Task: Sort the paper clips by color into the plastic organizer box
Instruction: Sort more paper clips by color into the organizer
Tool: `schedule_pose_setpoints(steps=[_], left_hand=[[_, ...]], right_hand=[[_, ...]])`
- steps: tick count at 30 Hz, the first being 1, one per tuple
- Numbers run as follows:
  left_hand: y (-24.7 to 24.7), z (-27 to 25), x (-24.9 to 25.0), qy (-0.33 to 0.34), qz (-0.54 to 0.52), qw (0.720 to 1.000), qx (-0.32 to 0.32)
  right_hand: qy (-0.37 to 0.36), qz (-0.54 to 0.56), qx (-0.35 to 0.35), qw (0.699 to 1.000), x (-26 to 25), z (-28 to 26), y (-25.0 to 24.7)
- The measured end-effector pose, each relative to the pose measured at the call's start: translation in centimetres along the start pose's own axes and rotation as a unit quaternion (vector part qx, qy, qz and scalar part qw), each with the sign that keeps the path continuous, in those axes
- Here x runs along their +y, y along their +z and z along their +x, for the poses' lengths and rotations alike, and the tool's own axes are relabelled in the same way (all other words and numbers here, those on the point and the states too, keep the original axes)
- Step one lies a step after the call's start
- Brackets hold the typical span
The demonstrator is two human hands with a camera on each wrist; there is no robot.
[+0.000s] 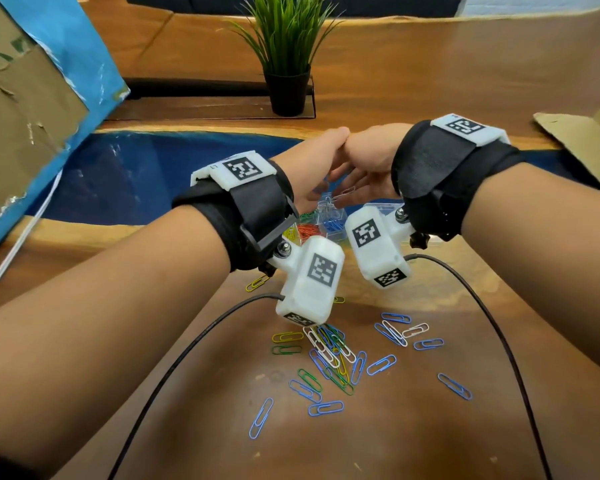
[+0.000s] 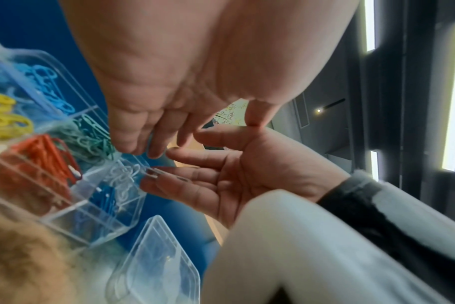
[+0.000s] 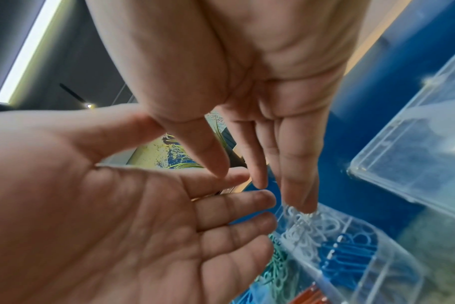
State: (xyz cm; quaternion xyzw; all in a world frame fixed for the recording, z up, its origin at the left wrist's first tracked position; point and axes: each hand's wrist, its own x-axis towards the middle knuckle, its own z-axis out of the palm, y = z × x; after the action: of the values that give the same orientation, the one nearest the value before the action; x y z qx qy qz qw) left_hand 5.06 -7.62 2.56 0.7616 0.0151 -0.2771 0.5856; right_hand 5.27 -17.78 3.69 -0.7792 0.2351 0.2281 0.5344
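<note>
Item: clear plastic organizer box (image 1: 333,221), lid open, standing on the wooden worktop (image 1: 413,427) at about 12 o'clock from the loose clips, partly on the blue resin strip. Compartments as seen from the wrist views: white paper clips (image 3: 307,228) in one corner cell, blue clips (image 3: 348,255) beside them, green clips (image 2: 91,139), red clips (image 2: 52,158) and yellow clips (image 2: 3,121) in further cells. Open transparent lid (image 2: 156,261) lay just beside the box. Left hand (image 1: 309,164) and right hand (image 1: 368,161) were held together above the box, thumbs touching at the top; both had fingers straight and relaxed, pointing down, curled round nothing. One white paper clip (image 2: 153,171) was at the fingertips of the right hand, directly over the white cell; whether it rested on the fingers or was falling free cannot be told. Unsorted clips (image 1: 329,355) lay scattered on the worktop at 6 o'clock from the box: mostly blue, with green, white and yellow among them, several overlapping in a heap. Also present: potted green plant (image 1: 288,53) at 12 o'clock, cardboard box with blue covering (image 1: 32,98) at 10 o'clock, cardboard flap (image 1: 582,136) at 2 o'clock.
</note>
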Motion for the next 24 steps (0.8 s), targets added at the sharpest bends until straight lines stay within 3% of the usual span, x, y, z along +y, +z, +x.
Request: schedule_pose_setpoints(steps=[6,19,21,24], left_hand=[[-0.5,0.0,-0.8,0.010,0.025,0.999,0.020],[-1.8,-0.8,-2.4,0.040,0.073,0.995,0.050],[-2.1,-1.3,-2.2,0.061,0.097,0.992,0.048],[-2.7,-2.7,-2.6,0.127,0.187,0.974,0.019]], right_hand=[[-0.020,-0.022,0.022,0.999,-0.3,-0.6,0.0],[-0.106,-0.193,0.044,0.974,1.4,-0.6,1.6],[-0.131,-0.215,0.053,0.966,1.6,-1.3,1.2],[-0.188,-0.310,0.067,0.930,3.0,-2.9,0.4]])
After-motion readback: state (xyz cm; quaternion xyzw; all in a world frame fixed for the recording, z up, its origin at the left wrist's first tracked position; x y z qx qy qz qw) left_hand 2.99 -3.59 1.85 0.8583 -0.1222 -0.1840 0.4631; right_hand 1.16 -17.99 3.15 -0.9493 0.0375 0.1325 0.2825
